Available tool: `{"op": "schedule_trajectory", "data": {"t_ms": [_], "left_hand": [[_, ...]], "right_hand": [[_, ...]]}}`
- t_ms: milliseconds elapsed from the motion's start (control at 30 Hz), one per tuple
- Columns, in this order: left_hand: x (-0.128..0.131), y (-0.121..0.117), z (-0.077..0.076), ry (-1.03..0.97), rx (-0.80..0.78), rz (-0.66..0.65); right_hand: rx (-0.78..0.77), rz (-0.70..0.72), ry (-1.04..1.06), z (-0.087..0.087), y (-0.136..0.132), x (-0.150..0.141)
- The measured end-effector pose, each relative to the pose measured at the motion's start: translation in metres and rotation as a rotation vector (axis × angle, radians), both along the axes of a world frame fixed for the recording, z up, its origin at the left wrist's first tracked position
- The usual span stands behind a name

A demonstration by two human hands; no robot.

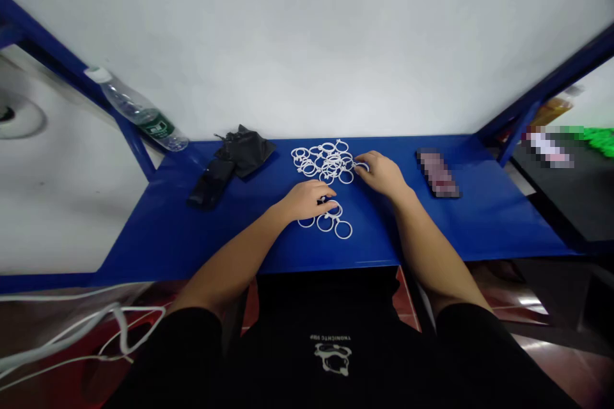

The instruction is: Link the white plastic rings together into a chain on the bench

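Note:
Several thin white rings with small knobs, like curtain rings, lie in a heap (pixel 329 163) towards the back of the blue table. Nearer the front edge is a smaller group of the same rings (pixel 343 230). My left hand (pixel 309 199) is curled over that group, its thumb and fingers around a ring that is mostly hidden. At the heap's right side my right hand (pixel 378 172) pinches a white ring (pixel 362 167) between thumb and fingers.
On the blue table (pixel 268 249) stands a clear bottle (pixel 139 112) at the left, by a black pouch (pixel 247 150) and a black object (pixel 211 183). A blurred-out phone-like object (pixel 437 172) lies at the right. Behind is a white wall (pixel 307 45).

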State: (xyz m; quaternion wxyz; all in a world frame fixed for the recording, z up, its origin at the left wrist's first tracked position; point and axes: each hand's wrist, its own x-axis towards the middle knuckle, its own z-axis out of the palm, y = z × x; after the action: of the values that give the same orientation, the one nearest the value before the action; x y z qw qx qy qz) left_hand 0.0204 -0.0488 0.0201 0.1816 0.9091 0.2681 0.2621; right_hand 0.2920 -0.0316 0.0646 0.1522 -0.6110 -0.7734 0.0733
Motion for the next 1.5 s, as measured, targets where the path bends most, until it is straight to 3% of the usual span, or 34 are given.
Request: {"op": "schedule_trajectory", "data": {"t_ms": [200, 700, 767, 833, 933, 1033, 1300, 1500], "left_hand": [[0.001, -0.005, 0.004, -0.010, -0.020, 0.019], [0.000, 0.001, -0.002, -0.043, 0.051, 0.078], [0.000, 0.002, -0.001, -0.074, 0.071, 0.103], [0.000, 0.002, 0.001, -0.122, 0.088, 0.128], [0.000, 0.002, 0.004, -0.184, 0.129, 0.130], [-0.001, 0.002, 0.005, -0.204, 0.203, 0.099], [0.003, -0.002, 0.007, -0.198, 0.313, 0.106], [-0.002, 0.001, 0.009, -0.220, 0.282, 0.072]], "right_hand": [[-0.123, -0.069, -0.124, -0.010, 0.005, -0.002], [-0.110, -0.161, -0.058, -0.007, 0.006, 0.002], [-0.038, -0.111, 0.058, -0.002, 0.002, 0.000], [0.026, 0.032, 0.254, 0.003, -0.005, -0.006], [-0.003, 0.284, 0.533, 0.008, -0.020, -0.021], [-0.015, 0.412, 0.600, 0.006, -0.031, -0.037], [-0.012, 0.412, 0.670, -0.007, -0.033, -0.047], [-0.051, 0.462, 0.567, -0.004, -0.031, -0.045]]}}
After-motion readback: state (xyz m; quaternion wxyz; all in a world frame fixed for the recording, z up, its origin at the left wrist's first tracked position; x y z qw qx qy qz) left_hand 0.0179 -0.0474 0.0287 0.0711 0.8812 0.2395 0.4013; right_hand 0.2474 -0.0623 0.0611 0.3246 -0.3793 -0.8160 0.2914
